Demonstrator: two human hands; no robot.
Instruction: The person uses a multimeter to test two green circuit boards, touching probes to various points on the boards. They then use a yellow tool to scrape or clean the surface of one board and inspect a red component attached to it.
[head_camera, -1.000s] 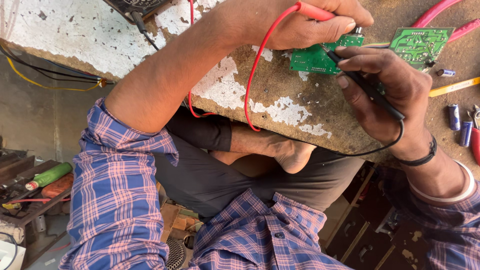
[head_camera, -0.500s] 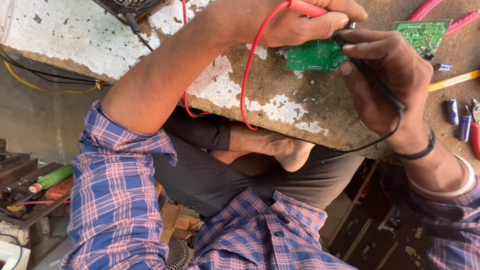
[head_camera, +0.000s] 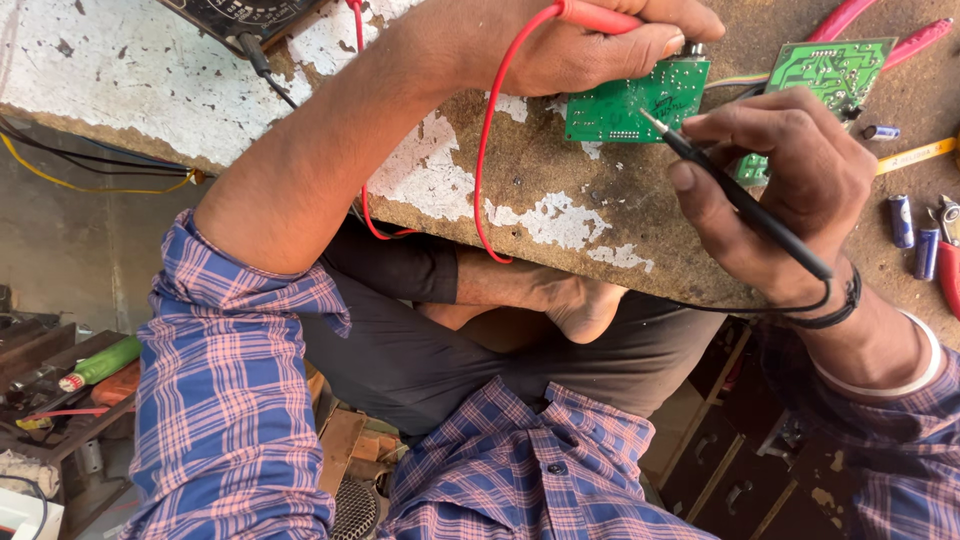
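— What are the fingers doing?

— The right hand (head_camera: 790, 190) pinches a black test probe (head_camera: 745, 205) like a pen, thumb and fingertips pressed onto its shaft. The metal tip touches the near green circuit board (head_camera: 630, 100). The left hand (head_camera: 590, 40) is curled shut round a red test probe (head_camera: 600, 15), with its thumb lying along the far edge of that same board.

— Where does the board lie?

— Flat on the worn brown surface (head_camera: 560, 180), near its front edge, where patches of white paint are flaking off. A second green circuit board (head_camera: 830, 70) lies just beyond the right hand, joined to the first by a thin ribbon of coloured wires.

— And the leads?

— The red lead (head_camera: 485, 160) loops from the left hand down over the edge of the surface. The black lead (head_camera: 760, 308) curls under the right wrist, next to a dark wristband (head_camera: 850, 300).

— Anything further out?

— Small blue cylindrical capacitors (head_camera: 915, 235) lie at the right, near a red-handled tool (head_camera: 948, 270). Pink-handled pliers (head_camera: 880, 25) rest at the top. A black meter (head_camera: 250, 15) sits at the top left. Below the surface, a bare foot (head_camera: 580, 300) is tucked over the dark trousers.
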